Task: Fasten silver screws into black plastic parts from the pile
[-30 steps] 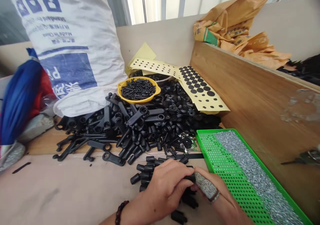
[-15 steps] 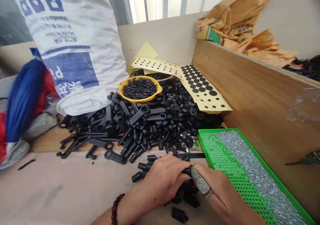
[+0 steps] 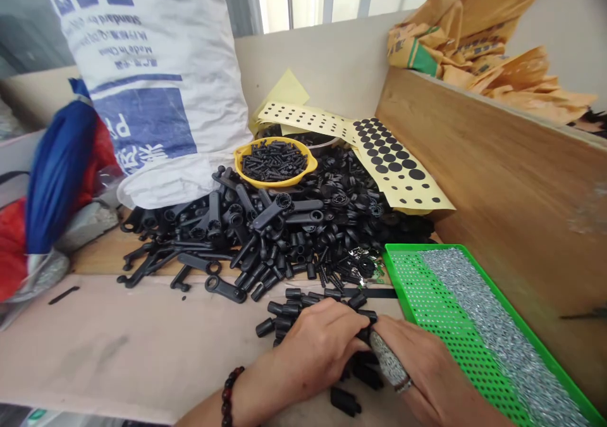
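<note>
My left hand (image 3: 327, 335) is closed, thumb and fingers pinching a short black plastic cylinder (image 3: 367, 316). Right up against it, my right hand (image 3: 420, 357) has its fingers curled at the other end of that cylinder; most of the part is hidden between the two hands. A grey speckled wrap (image 3: 389, 357) covers the right thumb, with a thin band at its base. Behind and beneath the hands lie several similar black cylinders (image 3: 283, 310). One loose black cylinder (image 3: 345, 402), with a narrower tip, rests on the table in front.
A heap of black plastic crank arms (image 3: 272, 213) and small parts spreads behind. On it stands a yellow basket (image 3: 310, 163) of black screw-like pieces, beside dotted sticker sheets (image 3: 417, 190). A green perforated tray (image 3: 429, 300) with small metal pins sits right, along a wooden board (image 3: 502, 174).
The view has shifted slightly, so the surroundings appear a little further right. Both hands stay together around the black cylinder, with the right hand's fingers slightly repositioned.
</note>
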The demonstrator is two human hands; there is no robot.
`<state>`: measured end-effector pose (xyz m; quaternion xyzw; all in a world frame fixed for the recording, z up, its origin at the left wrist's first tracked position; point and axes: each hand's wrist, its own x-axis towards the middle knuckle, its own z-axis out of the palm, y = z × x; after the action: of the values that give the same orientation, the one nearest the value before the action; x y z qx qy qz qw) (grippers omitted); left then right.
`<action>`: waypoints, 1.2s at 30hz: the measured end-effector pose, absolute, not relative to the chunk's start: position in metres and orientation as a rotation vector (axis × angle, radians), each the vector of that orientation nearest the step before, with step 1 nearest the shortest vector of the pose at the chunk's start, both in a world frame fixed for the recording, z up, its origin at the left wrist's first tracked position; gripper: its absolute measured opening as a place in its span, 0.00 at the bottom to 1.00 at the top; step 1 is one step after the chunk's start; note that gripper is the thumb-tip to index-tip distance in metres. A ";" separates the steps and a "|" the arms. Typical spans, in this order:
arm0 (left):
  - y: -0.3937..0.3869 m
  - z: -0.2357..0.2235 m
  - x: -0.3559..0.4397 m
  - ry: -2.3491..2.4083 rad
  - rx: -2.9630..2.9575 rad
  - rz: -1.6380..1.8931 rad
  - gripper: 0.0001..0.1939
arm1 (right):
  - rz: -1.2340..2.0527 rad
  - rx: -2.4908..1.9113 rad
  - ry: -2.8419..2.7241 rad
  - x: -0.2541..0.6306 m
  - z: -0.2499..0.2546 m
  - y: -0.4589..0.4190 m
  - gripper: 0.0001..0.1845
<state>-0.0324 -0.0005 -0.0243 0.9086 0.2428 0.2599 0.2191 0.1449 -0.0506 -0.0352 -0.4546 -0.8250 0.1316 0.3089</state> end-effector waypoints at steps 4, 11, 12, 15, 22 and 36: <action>-0.003 -0.028 -0.034 0.675 2.528 0.728 0.09 | 0.439 -1.181 -2.074 0.139 -0.041 -0.052 0.07; -0.008 -0.028 -0.034 0.701 2.637 0.640 0.09 | 0.720 -1.227 -1.981 0.133 -0.049 -0.055 0.08; -0.008 -0.029 -0.034 0.719 2.650 0.636 0.09 | 0.748 -1.237 -1.957 0.133 -0.048 -0.054 0.09; -0.005 -0.030 -0.033 0.766 2.624 0.695 0.08 | 0.773 -1.244 -1.923 0.133 -0.043 -0.047 0.09; 0.044 -0.014 -0.050 0.896 2.458 0.558 0.08 | 0.846 -1.383 -1.922 0.146 -0.028 -0.030 0.11; 0.079 -0.021 -0.062 0.874 2.760 -0.163 0.06 | 0.263 -1.440 -2.293 0.171 -0.047 -0.011 0.18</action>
<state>-0.0621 0.0791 -0.0210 0.9449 0.2991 -0.0560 0.1207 0.1706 -0.0108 -0.0465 -0.5177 -0.8242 0.0946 0.2089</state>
